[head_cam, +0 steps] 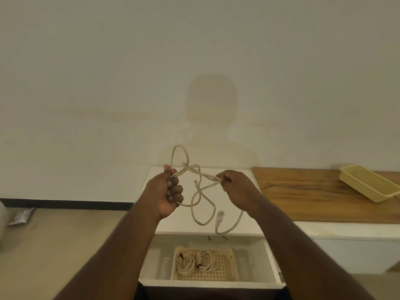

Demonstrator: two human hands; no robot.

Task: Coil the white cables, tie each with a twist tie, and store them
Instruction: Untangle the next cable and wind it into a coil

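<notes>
Head-camera view, looking down over both forearms: you hold a loose white cable (200, 187) in the air above a white cabinet top (242, 226). Your left hand (170, 194) is curled in a fist around several strands, with one loop (179, 156) standing up above the knuckles against the pale wall (194, 50). Your right hand (237, 189) pinches the cable between thumb and fingertips, just across from the left, the two hands near each other but apart. Between and below them the cable hangs in slack loops, and one connector end (219, 217) dangles blurred near the cabinet's front edge. Under the cabinet top a white drawer (275, 265) stands pulled out; inside it sits a woven basket (229, 271) holding two coiled white cables (195, 264) side by side, each bound with a dark twist tie (181, 255). Two more dark ties (216, 237) lie at the back of the drawer. To your right, a wooden countertop (313, 195) carries a cream tray (368, 185). A foil packet (20, 216) lies on the floor at far left.
</notes>
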